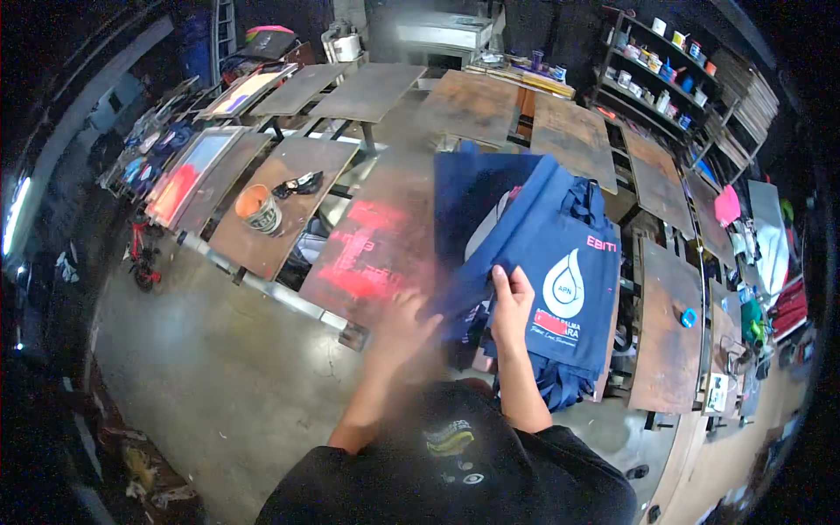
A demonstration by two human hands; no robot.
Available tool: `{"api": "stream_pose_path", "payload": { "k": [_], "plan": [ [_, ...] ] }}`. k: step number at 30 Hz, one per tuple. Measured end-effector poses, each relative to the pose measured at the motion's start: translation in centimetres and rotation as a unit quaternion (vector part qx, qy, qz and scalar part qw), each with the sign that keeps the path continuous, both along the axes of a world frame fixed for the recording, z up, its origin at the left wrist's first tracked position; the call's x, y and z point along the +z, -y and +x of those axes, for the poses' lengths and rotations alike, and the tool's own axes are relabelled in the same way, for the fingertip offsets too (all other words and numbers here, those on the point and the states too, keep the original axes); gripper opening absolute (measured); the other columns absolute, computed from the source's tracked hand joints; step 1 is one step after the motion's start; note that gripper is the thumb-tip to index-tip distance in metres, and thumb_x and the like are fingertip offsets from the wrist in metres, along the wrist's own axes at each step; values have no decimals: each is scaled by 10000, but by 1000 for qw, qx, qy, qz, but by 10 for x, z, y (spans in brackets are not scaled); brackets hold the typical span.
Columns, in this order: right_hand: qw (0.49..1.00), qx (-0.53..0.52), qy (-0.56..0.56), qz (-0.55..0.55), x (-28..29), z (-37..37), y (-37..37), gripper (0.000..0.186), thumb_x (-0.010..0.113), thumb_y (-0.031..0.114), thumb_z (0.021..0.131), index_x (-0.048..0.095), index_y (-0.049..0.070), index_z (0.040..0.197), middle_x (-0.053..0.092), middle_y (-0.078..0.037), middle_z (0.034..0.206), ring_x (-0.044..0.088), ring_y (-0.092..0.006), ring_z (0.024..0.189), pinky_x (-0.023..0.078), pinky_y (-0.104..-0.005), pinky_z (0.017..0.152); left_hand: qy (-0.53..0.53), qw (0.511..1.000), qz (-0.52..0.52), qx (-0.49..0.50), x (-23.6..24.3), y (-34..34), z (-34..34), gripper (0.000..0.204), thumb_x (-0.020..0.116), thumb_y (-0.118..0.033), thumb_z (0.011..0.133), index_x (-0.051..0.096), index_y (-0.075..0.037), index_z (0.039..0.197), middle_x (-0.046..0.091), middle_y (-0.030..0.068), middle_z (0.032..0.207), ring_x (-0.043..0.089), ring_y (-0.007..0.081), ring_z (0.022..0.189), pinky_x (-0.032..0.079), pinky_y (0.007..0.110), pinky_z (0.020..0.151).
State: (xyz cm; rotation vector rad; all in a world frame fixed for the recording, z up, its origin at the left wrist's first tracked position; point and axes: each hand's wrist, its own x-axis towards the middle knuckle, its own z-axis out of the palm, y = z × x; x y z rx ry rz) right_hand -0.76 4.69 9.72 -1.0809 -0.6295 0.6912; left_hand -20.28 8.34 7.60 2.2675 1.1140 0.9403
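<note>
A navy fabric tote bag (514,226) is raised and bent over in front of me, its lower edge pinched between the thumb and fingers of my right hand (513,308). Under and beside it, on a board, lie more navy bags (573,328) with a white drop emblem, pink lettering and loose handles. My left hand (401,325) is close to the lifted bag's lower left side, over a board smeared with pink (363,254). Motion and a smudge on the picture blur its fingers, so their grip cannot be made out.
Rows of brown boards (569,136) stand on metal frames around me. On a left board are a paint bucket (260,212) with orange inside and a crumpled black item (299,184). A blue round lid (689,318) lies on the right. Shelves (656,79) of paint containers stand behind.
</note>
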Motion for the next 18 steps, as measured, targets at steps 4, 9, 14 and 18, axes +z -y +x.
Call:
{"api": "stream_pose_path", "payload": {
  "k": [4, 9, 14, 18],
  "plan": [
    [1000, 6, -14, -2, 2, -11, -3, 100, 647, 105, 971, 661, 28, 1032, 644, 40, 903, 538, -42, 787, 429, -215, 697, -18, 993, -118, -22, 11, -7, -12, 304, 774, -189, 822, 676, 26, 1013, 681, 191, 910, 663, 316, 838, 504, 406, 738],
    [982, 93, 113, -115, -42, -33, 4, 257, 693, 84, 903, 627, 17, 1143, 677, 1, 990, 601, -88, 834, 478, -239, 745, 99, 994, -43, -21, 15, -5, 4, 181, 749, -153, 832, 663, -9, 902, 610, 164, 719, 567, 260, 580, 429, 367, 549],
    [986, 97, 50, -129, -22, -56, 20, 157, 691, 86, 859, 632, 25, 992, 647, -22, 861, 568, -89, 766, 479, -264, 695, 98, 993, -71, -11, -10, -10, 7, 198, 745, -167, 848, 633, -4, 833, 584, 140, 646, 534, 200, 544, 417, 355, 532],
    [970, 62, 148, -181, -20, -33, 39, 177, 655, 36, 831, 637, -4, 1003, 673, -34, 858, 582, -92, 772, 491, -277, 707, 105, 985, -128, -39, -17, -8, 17, 257, 752, -215, 870, 629, 6, 821, 594, 133, 623, 543, 160, 552, 423, 360, 532]
  ]
}}
